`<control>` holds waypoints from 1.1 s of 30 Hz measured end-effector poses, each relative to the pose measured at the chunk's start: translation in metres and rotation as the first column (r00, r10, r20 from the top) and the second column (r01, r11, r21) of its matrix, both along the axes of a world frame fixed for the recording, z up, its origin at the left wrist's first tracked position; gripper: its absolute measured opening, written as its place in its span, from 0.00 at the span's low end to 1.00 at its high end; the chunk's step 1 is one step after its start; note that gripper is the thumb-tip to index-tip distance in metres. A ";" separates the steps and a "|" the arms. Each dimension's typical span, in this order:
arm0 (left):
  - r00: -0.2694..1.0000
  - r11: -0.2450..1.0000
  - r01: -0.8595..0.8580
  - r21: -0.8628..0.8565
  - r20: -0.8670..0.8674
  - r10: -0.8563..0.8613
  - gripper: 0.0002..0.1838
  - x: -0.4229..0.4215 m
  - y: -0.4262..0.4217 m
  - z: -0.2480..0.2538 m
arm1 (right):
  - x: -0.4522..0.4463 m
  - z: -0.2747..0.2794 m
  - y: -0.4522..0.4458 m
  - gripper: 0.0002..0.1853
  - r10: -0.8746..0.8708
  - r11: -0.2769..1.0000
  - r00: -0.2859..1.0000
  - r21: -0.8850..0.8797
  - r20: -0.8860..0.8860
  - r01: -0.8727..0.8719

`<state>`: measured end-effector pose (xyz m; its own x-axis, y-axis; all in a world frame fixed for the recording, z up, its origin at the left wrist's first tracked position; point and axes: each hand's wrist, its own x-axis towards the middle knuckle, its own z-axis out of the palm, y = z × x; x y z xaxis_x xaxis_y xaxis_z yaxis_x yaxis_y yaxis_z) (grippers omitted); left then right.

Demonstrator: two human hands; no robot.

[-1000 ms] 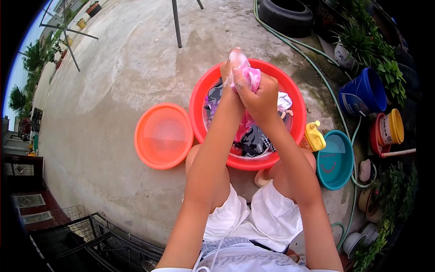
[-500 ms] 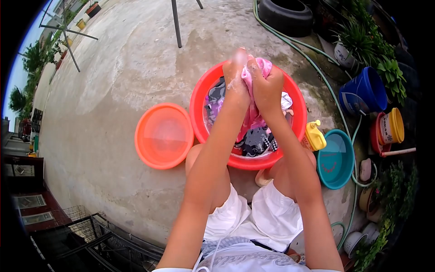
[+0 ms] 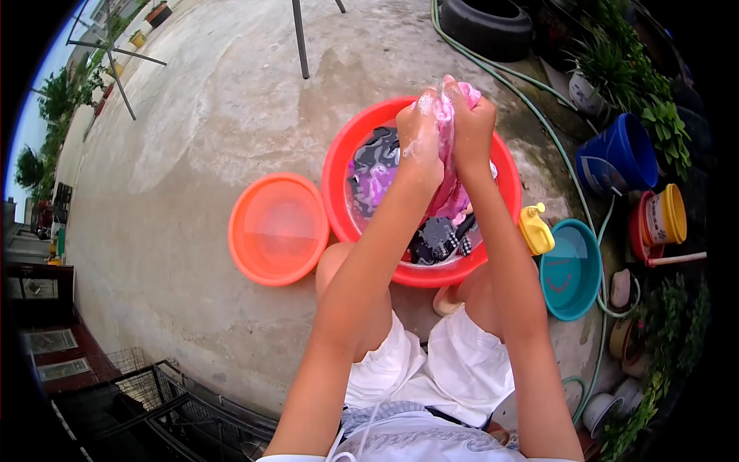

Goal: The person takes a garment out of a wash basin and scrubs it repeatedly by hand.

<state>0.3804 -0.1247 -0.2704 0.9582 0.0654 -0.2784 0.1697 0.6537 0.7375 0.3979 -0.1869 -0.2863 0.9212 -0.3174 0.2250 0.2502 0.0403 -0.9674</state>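
Observation:
A soapy pink cloth garment (image 3: 446,138) is bunched between my two hands above a large red basin (image 3: 339,158). My left hand (image 3: 419,131) is closed on it, with suds over the fingers and wrist. Gripping the same cloth from the other side, my right hand (image 3: 472,127) is closed too. The garment's lower part hangs down toward the water. Dark wet clothes (image 3: 440,239) and a purple piece of cloth (image 3: 375,183) lie in the soapy water below. My forearms hide part of the basin.
An orange basin (image 3: 279,262) stands left of the red one. On the right are a yellow bottle with a pump top (image 3: 536,231), a teal basin (image 3: 570,296), a blue bucket (image 3: 616,158), a green hose (image 3: 550,131) and potted plants. A black tyre (image 3: 486,35) lies farther back.
Both hands have shifted a little to the right with the pink garment and pressed closer together. More of the purple cloth in the basin shows now.

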 end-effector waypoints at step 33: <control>0.999 0.993 -0.048 0.110 -0.001 0.048 0.11 -0.007 -0.010 0.009 | 0.006 -0.004 -0.008 0.18 -0.007 0.995 1.000 0.102 0.007 0.006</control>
